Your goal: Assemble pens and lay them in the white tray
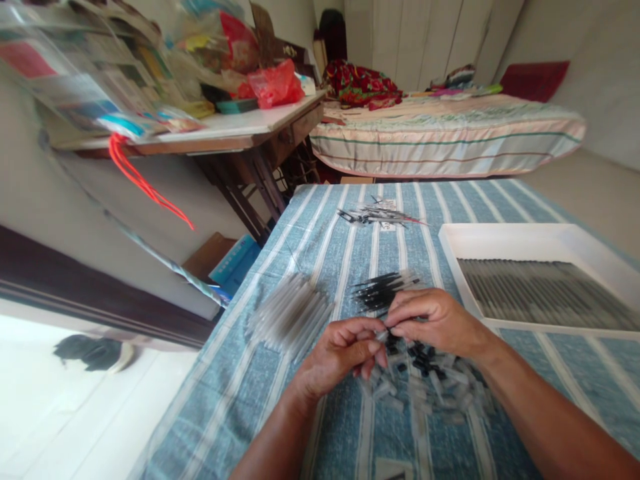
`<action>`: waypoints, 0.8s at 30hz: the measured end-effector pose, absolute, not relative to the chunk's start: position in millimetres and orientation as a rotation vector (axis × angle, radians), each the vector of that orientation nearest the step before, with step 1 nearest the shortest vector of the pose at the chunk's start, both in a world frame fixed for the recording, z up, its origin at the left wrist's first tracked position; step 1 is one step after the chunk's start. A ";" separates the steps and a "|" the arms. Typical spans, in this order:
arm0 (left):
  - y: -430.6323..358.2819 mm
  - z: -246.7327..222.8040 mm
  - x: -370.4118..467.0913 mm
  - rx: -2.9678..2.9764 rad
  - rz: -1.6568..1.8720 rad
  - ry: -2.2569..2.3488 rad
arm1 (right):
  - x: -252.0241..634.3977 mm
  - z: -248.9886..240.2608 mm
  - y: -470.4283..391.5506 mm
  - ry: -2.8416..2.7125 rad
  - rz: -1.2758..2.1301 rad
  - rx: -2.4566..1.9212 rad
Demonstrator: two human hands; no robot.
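Note:
My left hand and my right hand meet fingertip to fingertip over the cloth. Both are closed in a pinch, and the small piece between them is too blurred and covered to name. Under and beside my right hand lies a scattered heap of clear pen caps mixed with small black parts. Just beyond the fingers rests a bundle of black-filled pen refills, partly hidden by my right hand. To the left of my left hand lies a pile of translucent pen barrels.
A white tray with rows of dark-tipped pens stands at the right on the striped tablecloth. Farther back lies a loose pile of thin dark sticks. Beyond are a cluttered desk and a bed.

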State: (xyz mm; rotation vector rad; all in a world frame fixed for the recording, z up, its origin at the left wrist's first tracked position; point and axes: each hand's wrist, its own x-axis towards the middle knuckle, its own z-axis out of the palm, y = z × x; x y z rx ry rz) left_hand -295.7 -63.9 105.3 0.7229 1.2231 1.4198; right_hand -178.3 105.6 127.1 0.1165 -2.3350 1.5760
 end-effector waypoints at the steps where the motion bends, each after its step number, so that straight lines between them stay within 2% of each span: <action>1: -63.7 105.8 -295.6 0.723 1.414 1.229 | -178.1 127.6 105.5 -2.345 1.560 0.114; 13: -62.5 104.5 -294.8 0.729 1.378 1.280 | -177.8 134.1 105.9 -2.519 1.438 0.099; 24: -62.0 110.4 -297.0 0.836 1.201 1.374 | -179.7 132.1 103.3 -2.652 1.364 0.129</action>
